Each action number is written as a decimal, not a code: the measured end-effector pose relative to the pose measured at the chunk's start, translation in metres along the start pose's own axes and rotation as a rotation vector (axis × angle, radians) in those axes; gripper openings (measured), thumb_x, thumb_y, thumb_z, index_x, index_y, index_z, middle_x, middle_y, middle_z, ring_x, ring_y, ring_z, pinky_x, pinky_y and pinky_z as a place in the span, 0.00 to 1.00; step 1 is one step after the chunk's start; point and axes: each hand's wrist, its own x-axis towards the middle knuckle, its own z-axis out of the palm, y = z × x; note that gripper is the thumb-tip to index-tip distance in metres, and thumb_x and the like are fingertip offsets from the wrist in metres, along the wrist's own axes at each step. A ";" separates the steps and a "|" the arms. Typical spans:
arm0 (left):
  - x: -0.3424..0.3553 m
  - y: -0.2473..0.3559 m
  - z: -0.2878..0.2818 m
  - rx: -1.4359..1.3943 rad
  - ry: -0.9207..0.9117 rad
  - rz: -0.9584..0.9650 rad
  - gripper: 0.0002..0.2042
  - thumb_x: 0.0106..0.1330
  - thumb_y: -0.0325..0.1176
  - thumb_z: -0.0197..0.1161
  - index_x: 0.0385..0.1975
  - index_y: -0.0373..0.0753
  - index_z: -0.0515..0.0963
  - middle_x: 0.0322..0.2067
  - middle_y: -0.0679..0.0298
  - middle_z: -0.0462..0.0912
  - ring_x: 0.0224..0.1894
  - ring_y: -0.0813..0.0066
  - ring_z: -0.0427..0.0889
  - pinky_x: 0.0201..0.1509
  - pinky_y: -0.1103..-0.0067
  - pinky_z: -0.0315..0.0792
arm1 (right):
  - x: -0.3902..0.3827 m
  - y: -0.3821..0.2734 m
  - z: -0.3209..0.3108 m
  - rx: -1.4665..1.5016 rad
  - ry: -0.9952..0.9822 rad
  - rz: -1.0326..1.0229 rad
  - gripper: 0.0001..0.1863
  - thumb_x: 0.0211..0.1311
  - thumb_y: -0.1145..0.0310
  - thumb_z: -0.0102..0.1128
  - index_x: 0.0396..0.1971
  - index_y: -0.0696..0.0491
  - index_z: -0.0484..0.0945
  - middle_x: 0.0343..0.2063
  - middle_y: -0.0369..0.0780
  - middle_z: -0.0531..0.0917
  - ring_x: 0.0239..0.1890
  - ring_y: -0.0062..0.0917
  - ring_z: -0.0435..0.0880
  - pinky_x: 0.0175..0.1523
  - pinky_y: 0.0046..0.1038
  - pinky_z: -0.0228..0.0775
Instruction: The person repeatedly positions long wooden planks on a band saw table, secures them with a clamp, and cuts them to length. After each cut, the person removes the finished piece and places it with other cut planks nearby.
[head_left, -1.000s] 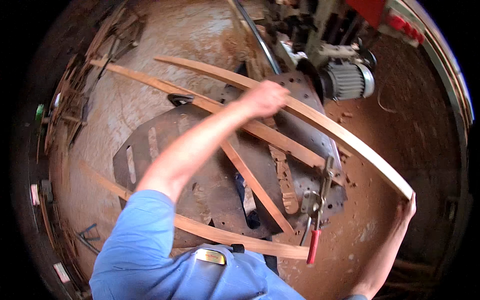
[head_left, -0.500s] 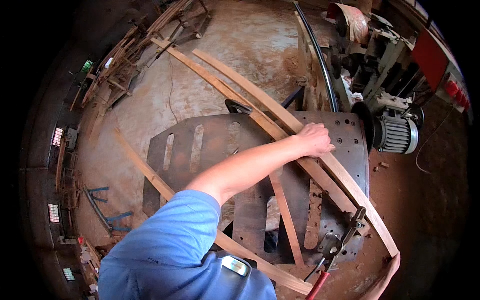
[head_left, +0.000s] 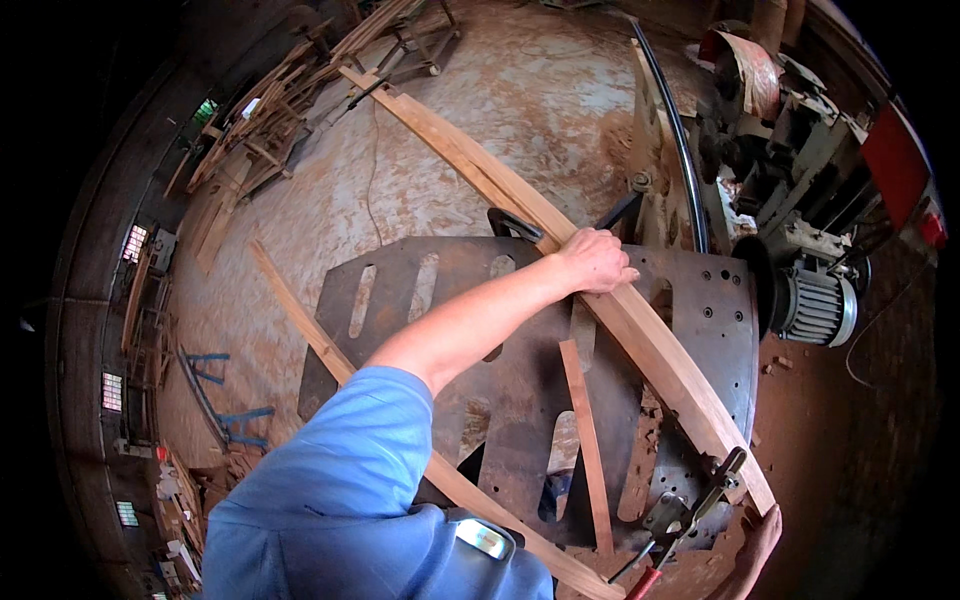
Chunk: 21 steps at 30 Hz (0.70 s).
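A long, pale wooden strip (head_left: 690, 388) slants across a dark metal table (head_left: 400, 345), from far left to near right. My left hand (head_left: 597, 262) is closed over its middle, with the fingers curled on the far side. At its near right end my right hand (head_left: 762, 540) grips the tip; part of that hand is hidden. The strip lies along a second long wooden piece (head_left: 358, 80), which sticks out beyond it at the far end. A toggle clamp (head_left: 705, 498) with a red handle is at the near end, beside my right hand.
A short wood strip (head_left: 588, 440) lies on the slotted table. Another long strip (head_left: 310, 325) passes under my left arm. A motor (head_left: 815, 305) and belt machine (head_left: 750, 75) stand at the right. Racks of wood (head_left: 265, 120) stand far left.
The pale strip's far end has swung left, closing the gap to the second wooden piece. Both hands have moved slightly left with it, still holding on. The whole view has shifted a little.
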 end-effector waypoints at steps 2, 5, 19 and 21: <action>-0.003 0.007 0.002 0.004 -0.011 0.077 0.23 0.64 0.50 0.48 0.25 0.37 0.82 0.29 0.55 0.82 0.41 0.56 0.79 0.46 0.64 0.74 | 0.001 -0.003 0.010 0.006 -0.082 0.018 0.20 0.72 0.51 0.42 0.46 0.52 0.75 0.38 0.37 0.82 0.37 0.24 0.82 0.39 0.27 0.69; -0.010 0.031 0.015 -0.057 0.136 0.272 0.20 0.62 0.51 0.54 0.26 0.39 0.81 0.31 0.57 0.80 0.41 0.60 0.77 0.47 0.67 0.71 | 0.002 -0.006 0.022 -0.013 -0.136 0.035 0.21 0.72 0.51 0.42 0.46 0.52 0.75 0.38 0.37 0.83 0.37 0.24 0.82 0.40 0.27 0.69; -0.016 0.027 0.032 -0.101 0.368 0.213 0.17 0.60 0.47 0.59 0.21 0.38 0.79 0.26 0.58 0.78 0.37 0.60 0.77 0.44 0.66 0.71 | 0.000 -0.014 0.044 0.070 -0.194 0.017 0.21 0.73 0.53 0.42 0.47 0.55 0.74 0.36 0.38 0.82 0.34 0.22 0.81 0.38 0.26 0.73; -0.016 0.025 0.033 -0.102 0.371 0.208 0.17 0.61 0.47 0.58 0.21 0.38 0.79 0.26 0.58 0.78 0.37 0.59 0.77 0.44 0.66 0.71 | -0.002 -0.016 0.047 0.096 -0.198 0.031 0.20 0.73 0.54 0.42 0.44 0.56 0.75 0.34 0.36 0.81 0.33 0.18 0.80 0.35 0.23 0.71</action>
